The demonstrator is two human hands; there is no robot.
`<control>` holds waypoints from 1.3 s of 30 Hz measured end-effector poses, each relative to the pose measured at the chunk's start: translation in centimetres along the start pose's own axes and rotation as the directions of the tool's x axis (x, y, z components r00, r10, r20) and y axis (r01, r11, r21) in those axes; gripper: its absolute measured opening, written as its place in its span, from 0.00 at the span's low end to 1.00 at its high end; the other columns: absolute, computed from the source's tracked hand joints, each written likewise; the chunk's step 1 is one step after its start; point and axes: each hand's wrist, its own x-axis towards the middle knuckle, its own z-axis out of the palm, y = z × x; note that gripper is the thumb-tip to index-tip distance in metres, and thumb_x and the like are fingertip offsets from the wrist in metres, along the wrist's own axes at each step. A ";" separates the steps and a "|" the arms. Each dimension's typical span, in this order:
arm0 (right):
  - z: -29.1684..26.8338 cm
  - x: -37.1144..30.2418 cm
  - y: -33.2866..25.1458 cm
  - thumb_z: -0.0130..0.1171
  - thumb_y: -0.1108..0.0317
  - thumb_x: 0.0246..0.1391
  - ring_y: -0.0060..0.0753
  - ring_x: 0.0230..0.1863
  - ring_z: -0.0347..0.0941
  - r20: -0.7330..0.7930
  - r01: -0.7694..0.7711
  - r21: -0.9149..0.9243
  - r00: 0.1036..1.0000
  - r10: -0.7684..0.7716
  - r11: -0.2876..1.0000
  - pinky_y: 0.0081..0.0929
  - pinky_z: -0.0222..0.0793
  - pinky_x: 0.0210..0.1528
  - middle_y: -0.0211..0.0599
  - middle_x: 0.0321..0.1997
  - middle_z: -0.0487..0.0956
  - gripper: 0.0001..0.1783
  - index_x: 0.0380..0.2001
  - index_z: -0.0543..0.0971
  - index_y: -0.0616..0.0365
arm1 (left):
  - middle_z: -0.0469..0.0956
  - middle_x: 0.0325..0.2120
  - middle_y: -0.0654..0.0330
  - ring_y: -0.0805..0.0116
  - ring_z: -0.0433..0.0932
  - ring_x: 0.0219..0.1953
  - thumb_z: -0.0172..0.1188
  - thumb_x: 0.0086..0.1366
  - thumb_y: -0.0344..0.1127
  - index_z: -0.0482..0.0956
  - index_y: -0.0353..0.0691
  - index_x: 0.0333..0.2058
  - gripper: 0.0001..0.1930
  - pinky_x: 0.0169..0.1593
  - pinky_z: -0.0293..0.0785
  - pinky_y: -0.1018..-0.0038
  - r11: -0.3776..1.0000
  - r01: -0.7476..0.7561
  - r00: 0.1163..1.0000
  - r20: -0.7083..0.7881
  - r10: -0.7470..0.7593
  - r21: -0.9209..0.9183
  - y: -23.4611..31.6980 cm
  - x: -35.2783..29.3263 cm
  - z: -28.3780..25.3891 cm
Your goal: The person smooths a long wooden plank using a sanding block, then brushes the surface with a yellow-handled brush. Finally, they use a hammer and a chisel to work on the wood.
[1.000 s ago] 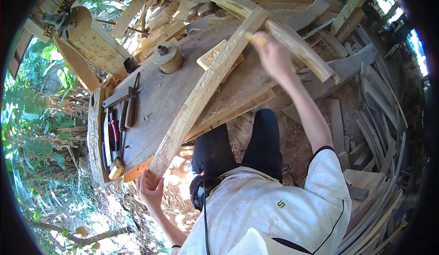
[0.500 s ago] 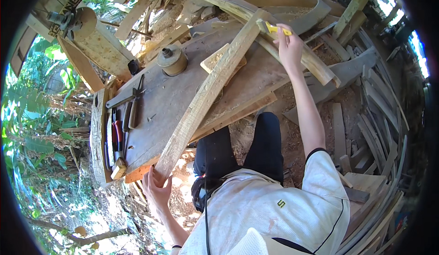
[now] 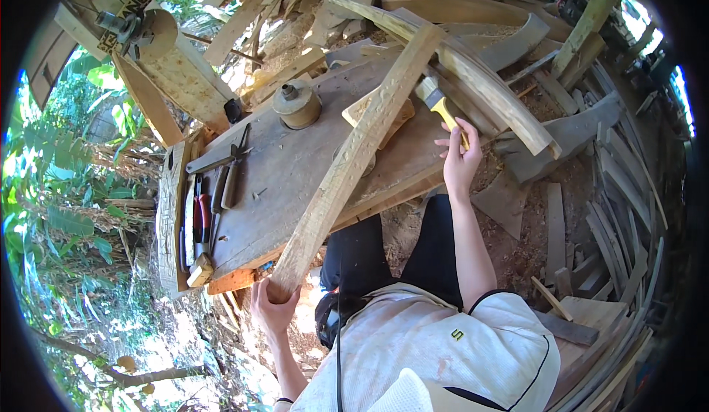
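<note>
A long wooden plank [image 3: 353,159] with a rough, pitted face lies slantwise across the workbench [image 3: 255,198]. My left hand [image 3: 274,307] is closed round its near end, past the bench's edge. In my right hand [image 3: 462,162] is a paintbrush [image 3: 439,105] with a yellow handle, its bristles pointing up and left beside the plank's far part, apart from it. Under the plank, a smaller block of wood [image 3: 399,122] shows partly on both sides. A round, squat pot-like object [image 3: 297,105] with a dark knob on top stands on the bench farther left.
Hand tools, among them red-handled pliers [image 3: 202,218] and a dark metal blade tool [image 3: 214,159], lie along the bench's left end. Long timbers [image 3: 495,91] rest across its right end. Stacked offcuts [image 3: 617,198] crowd the right side. A wooden post with a metal fitting [image 3: 122,28] stands at upper left.
My right hand has come down and nearer with the paintbrush, turning it so the bristles and handle show. My left hand keeps its hold on the plank's end. The whole view has shifted slightly.
</note>
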 end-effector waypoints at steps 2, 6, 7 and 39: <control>-0.2 0.3 0.1 0.52 0.62 0.74 0.24 0.36 0.84 -0.004 0.046 -0.151 0.999 -0.047 0.987 0.17 0.72 0.29 0.42 0.52 0.84 0.19 0.62 0.72 0.58 | 0.79 0.35 0.53 0.52 0.79 0.35 0.84 0.37 0.39 0.80 0.35 0.42 0.32 0.40 0.76 0.60 1.000 -0.006 0.999 -0.037 0.006 -0.009 -1.0 -0.7 -0.5; -0.2 2.5 0.0 0.63 0.63 0.63 0.43 0.53 0.80 0.042 0.222 -0.625 0.967 -0.251 0.749 0.43 0.75 0.52 0.49 0.62 0.74 0.30 0.67 0.70 0.54 | 0.79 0.34 0.55 0.55 0.79 0.34 0.84 0.38 0.40 0.81 0.33 0.41 0.31 0.37 0.76 0.61 1.000 0.002 0.991 -0.131 0.002 0.031 -2.5 -1.6 -1.9; 0.1 2.5 -0.1 0.64 0.61 0.62 0.47 0.58 0.75 0.058 0.292 -0.660 0.938 -0.341 0.692 0.47 0.70 0.58 0.50 0.64 0.72 0.32 0.67 0.70 0.54 | 0.79 0.34 0.55 0.55 0.79 0.34 0.84 0.38 0.41 0.82 0.33 0.41 0.31 0.37 0.76 0.60 0.999 0.024 0.992 -0.128 -0.019 0.038 -2.7 -1.8 -2.1; 8.3 -2.2 -0.1 0.73 0.68 0.52 0.64 0.77 0.53 0.548 0.592 -0.403 0.767 -0.334 0.698 0.63 0.47 0.77 0.49 0.70 0.68 0.10 0.28 0.80 0.57 | 0.78 0.30 0.59 0.60 0.78 0.32 0.85 0.39 0.44 0.84 0.30 0.42 0.33 0.38 0.74 0.63 0.973 0.201 0.978 0.027 -0.205 0.110 -2.2 -0.9 -4.1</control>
